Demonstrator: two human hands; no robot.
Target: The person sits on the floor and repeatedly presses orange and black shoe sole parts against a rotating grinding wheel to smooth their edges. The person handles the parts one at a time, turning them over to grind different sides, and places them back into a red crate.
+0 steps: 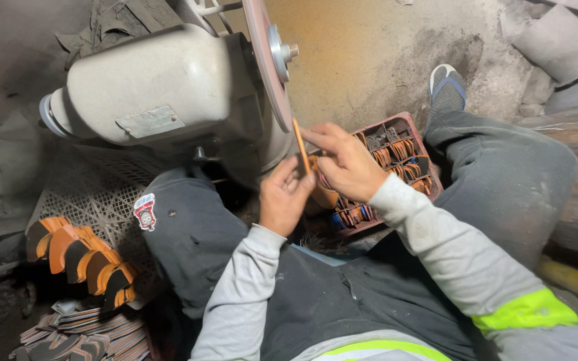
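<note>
Row of orange-and-black curved pieces [78, 257] lying far left on a grey mesh crate [102, 194]. Grey motor housing [162, 87] above, driving a reddish grinding disc [267, 63]. Left hand [283, 197] and right hand [342, 160] pinched together on a thin orange strip [300, 146], held upright just beside the disc's lower edge. Red compartment crate [409, 127] of similar pieces behind. Likely hazards: fingertips grazing the disc through so close a grip; strip snatched away.
</note>
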